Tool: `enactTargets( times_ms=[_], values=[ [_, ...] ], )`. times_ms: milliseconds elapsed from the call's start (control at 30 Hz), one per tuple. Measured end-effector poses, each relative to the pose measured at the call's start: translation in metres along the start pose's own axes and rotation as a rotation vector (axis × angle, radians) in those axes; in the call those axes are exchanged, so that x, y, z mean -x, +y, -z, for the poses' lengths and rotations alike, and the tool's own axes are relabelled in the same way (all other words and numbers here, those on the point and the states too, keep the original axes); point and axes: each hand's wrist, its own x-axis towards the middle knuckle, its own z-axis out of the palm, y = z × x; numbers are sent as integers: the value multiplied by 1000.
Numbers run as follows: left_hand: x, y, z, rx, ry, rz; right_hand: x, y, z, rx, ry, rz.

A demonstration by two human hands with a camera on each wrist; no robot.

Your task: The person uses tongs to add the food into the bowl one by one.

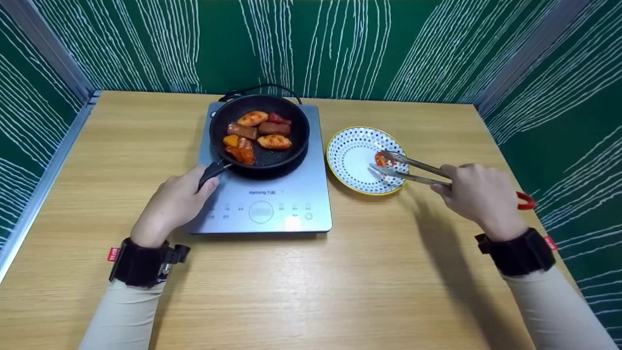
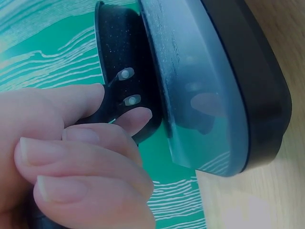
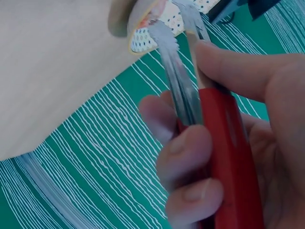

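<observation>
My left hand (image 1: 177, 201) grips the black handle (image 1: 211, 173) of a frying pan (image 1: 302, 127), which sits on an induction cooker (image 1: 296, 187). Inside the pan lie browned wing-like pieces (image 1: 274, 142), brown sausage-like pieces (image 1: 274, 128) and glossy orange-red chunks (image 1: 240, 154). With my right hand (image 1: 481, 194) I hold metal tongs (image 1: 423, 168) by their red handles (image 3: 226, 143). The tongs' arms stand apart over a dotted plate (image 1: 346, 177) with a yellow rim. Right at their tips is a small orange-red piece (image 1: 380, 159) on the plate.
The wooden table (image 1: 262, 291) carries the cooker left of the plate. A black cord (image 1: 272, 86) loops behind the pan. Green walls (image 1: 223, 43) with white streaks enclose the table's back and sides. Black straps (image 1: 141, 262) circle both wrists.
</observation>
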Motion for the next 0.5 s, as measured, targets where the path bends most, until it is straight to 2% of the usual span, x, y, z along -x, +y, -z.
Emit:
enactTargets(
  times_ms=[300,500],
  values=[
    [0,0,0,-1,-9,10,-9,-6,-15,-27,62,71],
    [-1,0,0,-2,-13,11,-4,-2,-16,-48,68,59]
  ],
)
